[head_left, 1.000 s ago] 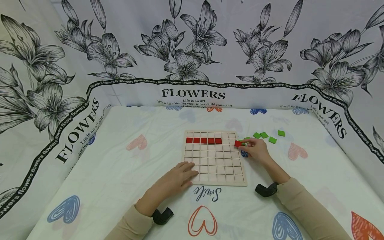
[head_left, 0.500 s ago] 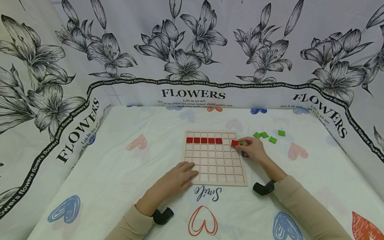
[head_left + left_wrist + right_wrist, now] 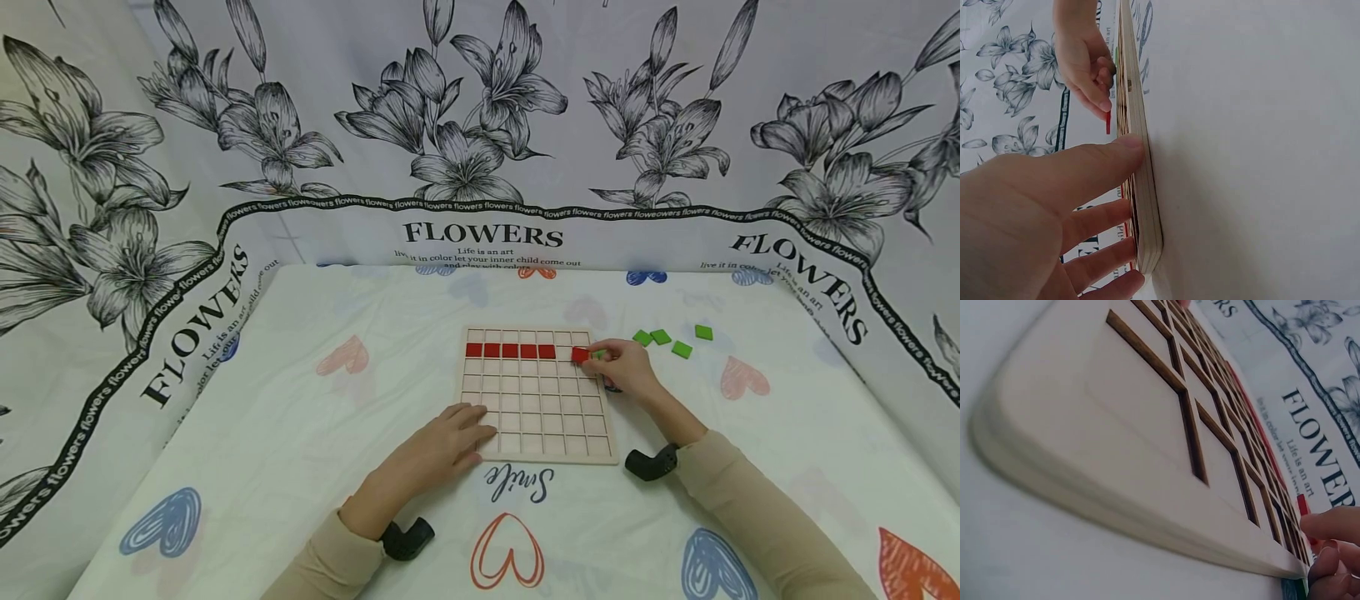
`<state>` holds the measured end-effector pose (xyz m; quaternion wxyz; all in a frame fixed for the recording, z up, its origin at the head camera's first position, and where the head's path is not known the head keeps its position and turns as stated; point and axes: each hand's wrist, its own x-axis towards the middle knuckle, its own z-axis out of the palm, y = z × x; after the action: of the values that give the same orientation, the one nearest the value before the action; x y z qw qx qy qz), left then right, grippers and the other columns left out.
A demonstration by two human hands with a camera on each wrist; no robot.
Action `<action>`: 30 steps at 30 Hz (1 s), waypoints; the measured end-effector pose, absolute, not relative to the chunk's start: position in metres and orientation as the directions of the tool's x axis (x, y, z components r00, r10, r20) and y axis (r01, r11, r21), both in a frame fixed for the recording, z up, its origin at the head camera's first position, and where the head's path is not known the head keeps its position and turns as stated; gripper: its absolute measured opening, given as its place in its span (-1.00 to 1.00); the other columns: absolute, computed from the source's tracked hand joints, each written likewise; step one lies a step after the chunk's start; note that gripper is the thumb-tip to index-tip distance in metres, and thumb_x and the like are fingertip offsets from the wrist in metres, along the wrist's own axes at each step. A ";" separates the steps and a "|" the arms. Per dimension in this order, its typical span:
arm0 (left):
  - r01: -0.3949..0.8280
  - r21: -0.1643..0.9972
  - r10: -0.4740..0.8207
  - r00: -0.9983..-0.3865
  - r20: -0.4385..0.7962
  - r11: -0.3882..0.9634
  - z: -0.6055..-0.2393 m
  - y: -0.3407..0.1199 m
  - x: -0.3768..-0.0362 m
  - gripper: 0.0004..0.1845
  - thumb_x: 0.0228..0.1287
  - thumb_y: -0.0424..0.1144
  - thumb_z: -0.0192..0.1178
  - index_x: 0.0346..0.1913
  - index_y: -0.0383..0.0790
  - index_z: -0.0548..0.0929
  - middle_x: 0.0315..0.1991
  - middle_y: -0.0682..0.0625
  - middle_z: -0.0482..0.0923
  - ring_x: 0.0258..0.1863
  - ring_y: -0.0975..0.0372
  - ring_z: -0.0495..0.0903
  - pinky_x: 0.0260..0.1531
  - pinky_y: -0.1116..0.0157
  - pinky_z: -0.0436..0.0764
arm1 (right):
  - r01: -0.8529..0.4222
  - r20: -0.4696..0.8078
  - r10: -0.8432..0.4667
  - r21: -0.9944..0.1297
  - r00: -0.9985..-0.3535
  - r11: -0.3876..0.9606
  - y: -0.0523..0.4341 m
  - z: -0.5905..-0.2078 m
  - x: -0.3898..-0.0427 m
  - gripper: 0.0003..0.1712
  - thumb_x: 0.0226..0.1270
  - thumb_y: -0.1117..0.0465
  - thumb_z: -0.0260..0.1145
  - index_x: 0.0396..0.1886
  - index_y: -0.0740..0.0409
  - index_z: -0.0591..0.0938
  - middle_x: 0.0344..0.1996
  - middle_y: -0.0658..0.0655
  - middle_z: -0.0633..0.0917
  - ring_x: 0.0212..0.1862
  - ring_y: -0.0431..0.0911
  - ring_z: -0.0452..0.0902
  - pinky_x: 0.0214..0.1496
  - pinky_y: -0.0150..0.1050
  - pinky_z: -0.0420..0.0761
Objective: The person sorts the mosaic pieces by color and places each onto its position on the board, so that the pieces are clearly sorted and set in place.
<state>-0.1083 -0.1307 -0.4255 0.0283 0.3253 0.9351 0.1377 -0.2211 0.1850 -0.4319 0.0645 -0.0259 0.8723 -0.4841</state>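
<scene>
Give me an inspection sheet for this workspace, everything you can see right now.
Surface: table under a white cloth printed with hearts.
Job's things: wooden grid board; five red tiles in a row in its second row; red tile at the right end of that row.
Clutter: four green tiles loose on the cloth, right of the board.
Grippers: right hand pinches the red tile; left hand rests flat on the board's near left corner.
Cables: nothing seen.
Surroundings: flower-print cloth walls marked FLOWERS.
</scene>
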 end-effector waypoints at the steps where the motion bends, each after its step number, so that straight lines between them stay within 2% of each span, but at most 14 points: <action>1: 0.600 0.277 0.616 -0.787 0.037 0.750 -0.426 -0.131 -0.109 -0.61 0.32 -0.18 0.19 0.19 -0.10 0.58 0.34 -0.14 0.43 0.36 -0.03 0.37 0.33 0.05 0.47 | 0.018 -0.089 -0.108 -0.846 -0.990 0.533 0.184 -0.432 -0.222 -0.57 0.21 0.20 0.38 0.02 0.36 0.62 -0.73 -0.11 0.44 -0.68 -0.26 0.32 -0.62 -0.38 0.34; 10: 0.598 0.282 0.615 -0.787 0.034 0.750 -0.426 -0.131 -0.109 -0.61 0.33 -0.18 0.19 0.20 -0.11 0.57 0.33 -0.15 0.43 0.36 -0.03 0.38 0.32 0.05 0.48 | 0.005 -0.094 -0.114 -0.792 -0.989 0.611 0.179 -0.438 -0.234 -0.60 0.22 0.23 0.38 0.03 0.34 0.63 -0.69 -0.10 0.45 -0.62 -0.25 0.33 -0.54 -0.39 0.37; 21: 0.595 0.286 0.614 -0.789 0.029 0.751 -0.425 -0.130 -0.108 -0.61 0.32 -0.18 0.19 0.20 -0.11 0.57 0.33 -0.15 0.43 0.36 -0.03 0.38 0.31 0.05 0.49 | -0.023 -0.079 -0.133 -0.772 -0.988 0.635 0.173 -0.438 -0.239 -0.62 0.19 0.21 0.40 -0.02 0.31 0.66 -0.75 -0.09 0.45 -0.69 -0.21 0.32 -0.59 -0.37 0.33; 30: 0.602 0.283 0.618 -0.785 0.036 0.747 -0.425 -0.131 -0.108 -0.62 0.32 -0.18 0.19 0.19 -0.11 0.58 0.33 -0.15 0.44 0.35 -0.03 0.38 0.30 0.05 0.50 | -0.030 -0.072 -0.124 -0.743 -0.990 0.668 0.169 -0.439 -0.245 -0.62 0.19 0.19 0.40 -0.02 0.29 0.67 -0.71 -0.07 0.49 -0.68 -0.23 0.31 -0.56 -0.37 0.35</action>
<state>-0.1079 -0.1308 -0.4248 0.0298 0.3265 0.9341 0.1410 -0.2450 0.1689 -0.4389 0.0579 -0.0420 0.9115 -0.4050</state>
